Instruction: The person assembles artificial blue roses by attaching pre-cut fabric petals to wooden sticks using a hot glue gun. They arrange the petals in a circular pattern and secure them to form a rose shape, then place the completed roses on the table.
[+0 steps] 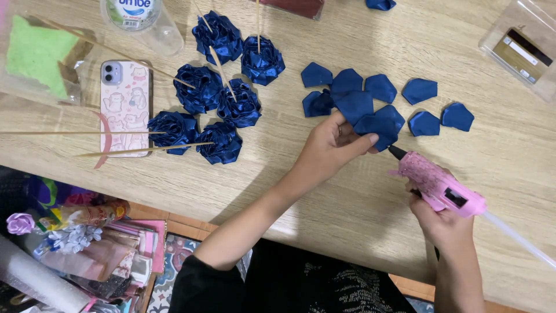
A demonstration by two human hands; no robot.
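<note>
Two hands busy, left hand (331,145) pinching blue petal (377,126), right hand (443,223) gripping pink glue gun (438,186), clear box (521,49) holding card.

Left on the table (324,197) — phone (125,104), with ribbon roses on sticks (217,95) just right of it. Loose petals (370,98) further right; glue gun (440,188) in front of them — card box (521,49) far right.
</note>
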